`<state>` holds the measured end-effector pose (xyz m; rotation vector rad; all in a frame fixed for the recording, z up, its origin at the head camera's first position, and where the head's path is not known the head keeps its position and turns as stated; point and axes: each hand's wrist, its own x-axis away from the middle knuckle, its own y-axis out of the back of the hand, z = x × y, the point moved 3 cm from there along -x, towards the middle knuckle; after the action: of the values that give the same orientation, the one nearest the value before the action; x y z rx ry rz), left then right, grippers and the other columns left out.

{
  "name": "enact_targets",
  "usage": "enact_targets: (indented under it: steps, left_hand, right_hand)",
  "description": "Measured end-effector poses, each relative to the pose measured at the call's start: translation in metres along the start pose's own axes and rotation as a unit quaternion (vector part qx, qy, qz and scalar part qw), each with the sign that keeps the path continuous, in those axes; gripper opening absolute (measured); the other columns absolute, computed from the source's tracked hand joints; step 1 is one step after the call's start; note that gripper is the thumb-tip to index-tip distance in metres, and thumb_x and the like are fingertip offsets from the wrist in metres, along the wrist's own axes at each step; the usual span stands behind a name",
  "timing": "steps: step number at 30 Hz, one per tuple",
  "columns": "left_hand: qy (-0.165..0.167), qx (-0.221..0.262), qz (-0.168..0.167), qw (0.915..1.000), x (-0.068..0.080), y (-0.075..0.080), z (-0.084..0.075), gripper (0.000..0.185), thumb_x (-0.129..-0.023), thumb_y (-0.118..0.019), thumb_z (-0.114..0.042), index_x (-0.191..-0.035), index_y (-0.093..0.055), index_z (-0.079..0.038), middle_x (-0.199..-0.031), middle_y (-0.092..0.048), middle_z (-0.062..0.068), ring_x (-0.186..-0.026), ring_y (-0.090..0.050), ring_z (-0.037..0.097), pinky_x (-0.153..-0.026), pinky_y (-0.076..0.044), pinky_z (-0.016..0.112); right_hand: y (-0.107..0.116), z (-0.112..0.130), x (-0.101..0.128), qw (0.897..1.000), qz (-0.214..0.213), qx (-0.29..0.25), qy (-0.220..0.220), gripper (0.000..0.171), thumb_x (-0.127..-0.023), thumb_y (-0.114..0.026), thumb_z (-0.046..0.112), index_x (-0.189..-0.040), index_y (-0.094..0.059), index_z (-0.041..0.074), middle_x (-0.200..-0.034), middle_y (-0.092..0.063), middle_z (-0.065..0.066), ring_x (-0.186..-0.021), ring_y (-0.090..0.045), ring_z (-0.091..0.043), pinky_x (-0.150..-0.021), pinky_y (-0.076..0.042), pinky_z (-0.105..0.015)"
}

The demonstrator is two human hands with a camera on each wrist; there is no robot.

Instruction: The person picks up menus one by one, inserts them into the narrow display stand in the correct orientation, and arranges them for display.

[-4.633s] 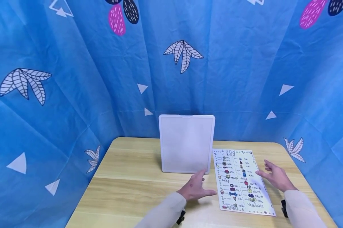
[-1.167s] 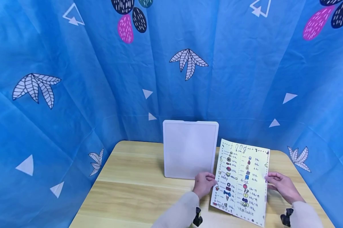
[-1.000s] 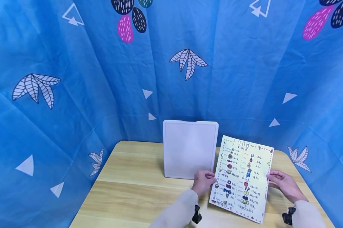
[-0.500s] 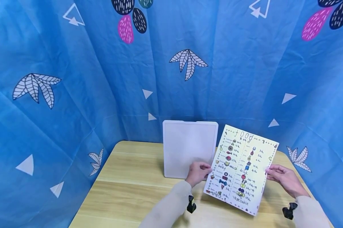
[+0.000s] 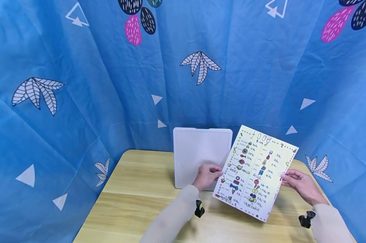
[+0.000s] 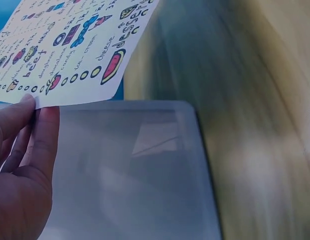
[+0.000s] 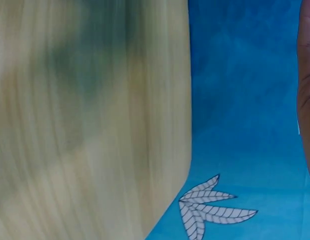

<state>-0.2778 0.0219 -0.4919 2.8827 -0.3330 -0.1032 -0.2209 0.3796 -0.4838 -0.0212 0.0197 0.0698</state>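
Observation:
A hand-drawn paper menu (image 5: 255,173), headed "food", is lifted off the table and tilted, its top leaning right. My left hand (image 5: 206,176) pinches its left edge between thumb and fingers; the left wrist view shows that thumb on the printed side of the menu (image 6: 69,55). On the opposite edge my right hand (image 5: 301,185) pinches the sheet. Behind the left hand a white rectangular board (image 5: 201,148) stands upright, partly covered by the hand and the menu. The right wrist view catches only a strip of the right hand (image 7: 307,85).
The wooden table (image 5: 134,195) has rounded back corners. A blue patterned curtain (image 5: 189,101) encloses it at the back and both sides. The board stands near the table's back edge.
The menu lay flat with both hands apart from it; now both pinch its edges. It has risen, shifted left and tilted further. The white board has stayed in place.

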Motion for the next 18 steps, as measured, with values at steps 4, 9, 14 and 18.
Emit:
enact_targets:
  steps: [4,9,14,18]
  left_hand:
    - [-0.002,0.000,0.008,1.0000,-0.004,0.008,-0.006,0.007,-0.087,-0.076,-0.001,-0.093,-0.076,0.001,-0.079,-0.071,0.002,-0.067,-0.070,0.011,-0.063,-0.058,0.022]
    - [-0.004,-0.004,0.012,0.9999,-0.007,0.018,-0.014,0.007,-0.087,-0.076,-0.002,-0.094,-0.076,0.000,-0.080,-0.072,0.002,-0.069,-0.071,0.012,-0.065,-0.058,0.023]
    - [-0.012,-0.008,0.014,0.9998,-0.009,0.029,-0.019,0.008,-0.088,-0.076,-0.003,-0.095,-0.077,-0.001,-0.081,-0.072,0.003,-0.070,-0.071,0.012,-0.065,-0.059,0.023]
    - [-0.005,-0.010,0.013,0.9999,-0.011,0.037,-0.022,0.008,-0.088,-0.076,-0.004,-0.095,-0.077,-0.002,-0.082,-0.072,0.003,-0.072,-0.071,0.013,-0.067,-0.059,0.024]
  right_hand:
    - [-0.003,0.005,-0.003,1.000,-0.001,0.021,0.004,0.004,-0.099,-0.062,0.002,-0.098,-0.063,-0.002,-0.093,-0.068,-0.001,-0.085,-0.071,-0.014,-0.080,-0.058,-0.029]
    - [-0.009,0.008,-0.007,1.000,0.007,0.018,0.017,0.002,-0.099,-0.061,0.000,-0.097,-0.063,0.000,-0.092,-0.069,-0.002,-0.085,-0.072,-0.015,-0.080,-0.058,-0.031]
    - [-0.017,0.016,-0.010,0.999,0.001,0.016,0.029,0.004,-0.099,-0.061,0.000,-0.096,-0.063,0.002,-0.091,-0.069,-0.002,-0.084,-0.072,-0.014,-0.079,-0.058,-0.030]
    - [-0.024,0.022,-0.014,0.999,-0.003,0.014,0.034,0.005,-0.098,-0.061,0.000,-0.095,-0.064,0.003,-0.091,-0.068,-0.002,-0.083,-0.072,-0.014,-0.078,-0.058,-0.030]
